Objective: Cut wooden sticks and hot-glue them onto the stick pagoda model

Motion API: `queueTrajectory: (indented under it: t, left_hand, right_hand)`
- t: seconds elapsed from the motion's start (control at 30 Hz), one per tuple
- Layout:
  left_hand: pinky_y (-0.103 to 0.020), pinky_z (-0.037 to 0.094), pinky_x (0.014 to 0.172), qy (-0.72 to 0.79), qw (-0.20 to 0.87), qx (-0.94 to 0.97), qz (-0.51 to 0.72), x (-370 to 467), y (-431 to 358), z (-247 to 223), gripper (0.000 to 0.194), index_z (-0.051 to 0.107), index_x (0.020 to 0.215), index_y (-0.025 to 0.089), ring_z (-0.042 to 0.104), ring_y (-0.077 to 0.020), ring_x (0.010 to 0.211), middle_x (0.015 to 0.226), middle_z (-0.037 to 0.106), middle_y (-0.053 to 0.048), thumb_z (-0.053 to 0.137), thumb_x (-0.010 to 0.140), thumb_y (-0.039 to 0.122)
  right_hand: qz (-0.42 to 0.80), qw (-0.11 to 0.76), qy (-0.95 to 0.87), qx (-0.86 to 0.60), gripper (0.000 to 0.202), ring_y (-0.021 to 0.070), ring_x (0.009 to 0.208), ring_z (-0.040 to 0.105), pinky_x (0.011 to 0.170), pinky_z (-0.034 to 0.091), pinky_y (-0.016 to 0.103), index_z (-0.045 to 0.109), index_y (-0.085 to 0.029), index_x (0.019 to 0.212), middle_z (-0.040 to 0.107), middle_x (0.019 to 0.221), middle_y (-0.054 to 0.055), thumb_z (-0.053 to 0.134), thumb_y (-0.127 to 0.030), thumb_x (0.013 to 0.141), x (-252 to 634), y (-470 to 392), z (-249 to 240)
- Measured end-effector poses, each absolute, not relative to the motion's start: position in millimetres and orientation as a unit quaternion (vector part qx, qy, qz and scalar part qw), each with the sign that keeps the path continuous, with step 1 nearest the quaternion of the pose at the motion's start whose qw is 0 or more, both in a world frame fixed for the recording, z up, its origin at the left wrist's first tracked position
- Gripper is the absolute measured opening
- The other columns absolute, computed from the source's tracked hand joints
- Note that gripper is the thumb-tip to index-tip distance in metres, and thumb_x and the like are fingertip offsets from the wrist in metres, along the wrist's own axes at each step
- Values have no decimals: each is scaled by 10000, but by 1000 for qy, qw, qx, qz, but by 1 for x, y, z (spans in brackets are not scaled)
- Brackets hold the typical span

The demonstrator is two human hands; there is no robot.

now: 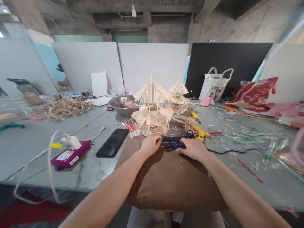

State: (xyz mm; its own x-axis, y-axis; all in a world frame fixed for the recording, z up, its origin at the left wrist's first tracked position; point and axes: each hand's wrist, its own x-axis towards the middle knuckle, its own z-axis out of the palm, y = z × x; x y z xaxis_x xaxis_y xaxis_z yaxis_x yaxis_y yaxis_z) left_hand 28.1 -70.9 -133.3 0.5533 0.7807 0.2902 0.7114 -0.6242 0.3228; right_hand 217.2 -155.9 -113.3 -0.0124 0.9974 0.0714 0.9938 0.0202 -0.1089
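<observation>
My left hand (151,146) is closed in a pinch at the far edge of a brown cushion-like pad (175,180). A thin pale wooden stick (164,143) shows at its fingertips. My right hand (194,149) is wrapped around a dark blue tool that looks like pliers (174,142); its jaws point toward my left hand and are partly hidden. Just beyond my hands stands a two-tiered pavilion model (153,109) built from wooden sticks. Behind it to the right is a smaller pavilion (179,98). A yellow glue gun (201,133) lies beyond my right hand.
To the left lie a black phone (112,142), a purple power strip (71,155) with a white cable, and a pile of sticks (65,108). A metal bowl (123,104) stands behind. Plastic wrappers and scraps (251,136), a black cord (237,152) and a bag (215,85) are right.
</observation>
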Motion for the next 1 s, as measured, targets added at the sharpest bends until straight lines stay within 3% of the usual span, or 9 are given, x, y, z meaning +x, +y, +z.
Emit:
queueTrajectory:
  t: [0.17,0.3,0.43,0.53,0.63,0.7,0.87,1.0]
  left_hand:
    - [-260,404,718,448,100,862,214,31,-72,-135,258,582,954,228,572,-164,802,864,642,-21,412,764,260]
    - [-268,414,711,463,100,850,232,32,-72,-135,306,540,1029,187,573,-169,794,863,636,-39,406,759,232]
    - [-262,422,688,468,88,851,220,31,-71,-138,313,531,1038,178,580,-169,777,857,635,-47,395,761,229]
    - [-263,419,706,460,61,864,197,32,-72,-140,286,543,1008,208,581,-168,808,894,633,-41,377,777,240]
    - [-287,418,717,430,23,887,167,36,-77,-141,271,541,991,223,573,-185,852,961,613,-49,356,796,255]
    - [-300,421,713,419,2,896,145,39,-80,-140,276,540,986,214,568,-194,860,980,596,-66,335,809,264]
    - [-301,428,716,412,-16,904,115,41,-84,-136,304,543,990,194,564,-189,857,991,576,-87,299,821,259]
    - [-294,430,712,399,-8,909,124,41,-85,-131,280,573,928,201,563,-191,854,948,599,-70,326,800,228]
  right_hand:
    - [-1,38,-730,-683,290,250,832,583,619,373,311,532,-201,942,633,925,86,448,-400,749,218,-163,-119]
    - [27,105,-704,-702,284,242,829,583,640,379,317,536,-202,938,638,907,83,378,-384,790,223,-161,-115]
    - [34,283,-642,-712,303,226,816,569,662,385,308,532,-180,921,627,881,85,405,-410,769,238,-156,-113]
    - [53,472,-561,-679,258,164,623,549,545,387,260,530,-183,802,588,668,21,526,-412,685,249,-152,-112]
    - [202,647,-450,-581,237,74,331,353,342,260,205,481,-205,730,392,422,-89,592,-391,635,252,-150,-114]
    - [326,713,-387,-486,241,44,266,247,296,178,186,471,-210,740,324,377,-123,620,-355,619,252,-149,-115]
    - [547,676,-337,-361,216,39,242,281,310,252,189,434,-186,556,339,313,-109,622,-274,616,249,-147,-120]
    - [585,652,-339,-344,304,42,290,352,358,322,190,367,-178,444,371,328,-80,618,-230,606,246,-147,-122]
